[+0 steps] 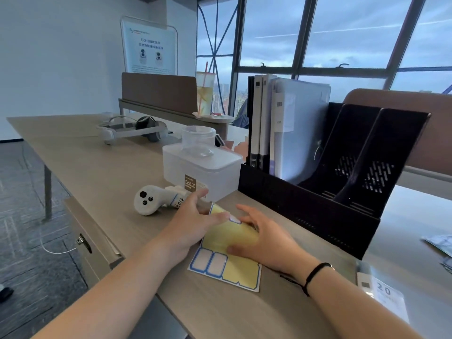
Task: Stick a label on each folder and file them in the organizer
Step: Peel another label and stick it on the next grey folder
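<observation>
Left hand (195, 216): my fingers pinch the label sheet's (234, 241) far edge, frame centre.
Right hand (264, 236): lies flat, pressing the sheet onto the desk (102, 152).
Organizer (318, 199): right, folders (293, 128) upright.

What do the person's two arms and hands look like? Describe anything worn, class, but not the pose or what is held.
Both forearms are bare, with no sleeves in view. The left hand wears nothing: no ring, watch or glove shows. The right hand is also bare, but its wrist carries a thin black cord bracelet with loose ends trailing onto the table. No gloves or markings show on either.
</observation>
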Demonstrator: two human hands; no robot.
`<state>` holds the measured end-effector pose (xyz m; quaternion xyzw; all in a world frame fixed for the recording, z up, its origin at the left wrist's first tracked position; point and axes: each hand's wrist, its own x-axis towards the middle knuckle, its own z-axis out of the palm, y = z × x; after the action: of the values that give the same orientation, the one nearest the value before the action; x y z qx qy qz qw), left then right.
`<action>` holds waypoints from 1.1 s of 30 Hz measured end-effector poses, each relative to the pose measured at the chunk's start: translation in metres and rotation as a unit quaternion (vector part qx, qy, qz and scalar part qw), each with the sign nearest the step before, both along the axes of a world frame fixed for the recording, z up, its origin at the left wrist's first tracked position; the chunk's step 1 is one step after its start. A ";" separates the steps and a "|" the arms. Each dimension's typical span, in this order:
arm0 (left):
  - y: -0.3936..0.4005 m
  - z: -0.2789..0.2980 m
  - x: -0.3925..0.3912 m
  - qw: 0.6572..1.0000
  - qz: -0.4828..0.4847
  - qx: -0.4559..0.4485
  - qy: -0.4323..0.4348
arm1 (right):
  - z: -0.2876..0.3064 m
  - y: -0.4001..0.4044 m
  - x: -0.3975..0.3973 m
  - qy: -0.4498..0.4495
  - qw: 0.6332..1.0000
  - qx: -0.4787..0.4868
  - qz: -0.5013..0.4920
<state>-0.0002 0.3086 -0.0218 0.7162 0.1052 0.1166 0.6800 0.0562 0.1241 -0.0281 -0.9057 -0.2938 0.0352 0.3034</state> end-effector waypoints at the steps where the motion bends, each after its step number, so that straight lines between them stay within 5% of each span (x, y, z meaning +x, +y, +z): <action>1: -0.001 0.002 0.001 1.000 -0.022 -0.021 0.002 | 0.000 -0.001 0.000 0.002 1.000 0.008 0.001; 10: -0.003 0.000 -0.011 0.992 -0.110 0.029 -0.055 | 0.010 -0.007 -0.004 0.006 0.991 0.127 -0.029; 33: -0.004 -0.009 -0.007 0.989 -0.135 -0.005 -0.059 | 0.006 0.001 -0.008 -0.095 0.989 0.108 -0.018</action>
<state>-0.0070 0.3044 -0.0311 0.7125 -0.0320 0.0655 0.6979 0.0487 0.1251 -0.0225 -0.8722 -0.3068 -0.0881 0.3707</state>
